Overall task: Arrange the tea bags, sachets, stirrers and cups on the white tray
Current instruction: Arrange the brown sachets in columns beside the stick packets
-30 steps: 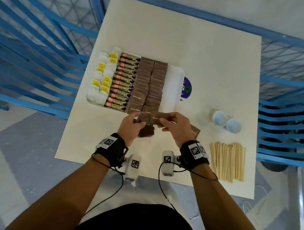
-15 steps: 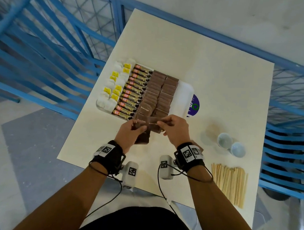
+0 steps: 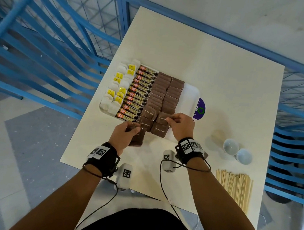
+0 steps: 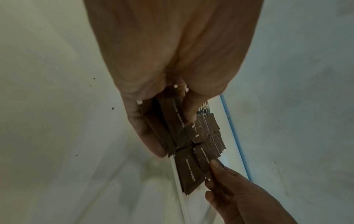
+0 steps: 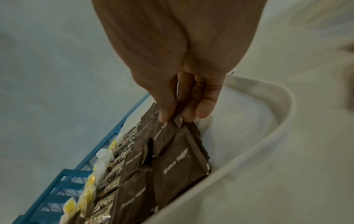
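The white tray (image 3: 191, 96) holds tea bags with yellow tags (image 3: 117, 91), a column of coffee sticks (image 3: 136, 93) and two columns of brown sugar sachets (image 3: 165, 92). My right hand (image 3: 180, 126) pinches one brown sachet (image 5: 162, 134) by its corner over the tray's near end, above the second sachet column. My left hand (image 3: 127, 135) grips a small stack of brown sachets (image 4: 168, 125) just off the tray's near edge. Two white cups (image 3: 236, 150) and a pile of wooden stirrers (image 3: 235, 186) lie on the table to the right.
The cream table (image 3: 216, 74) is ringed by blue metal railing (image 3: 51, 53). A purple round sticker (image 3: 201, 108) shows at the tray's right side. The tray's right strip is bare white.
My right hand has pulled one sachet from the stack in my left hand and carried it forward over the tray. My head view has shifted and tilted.
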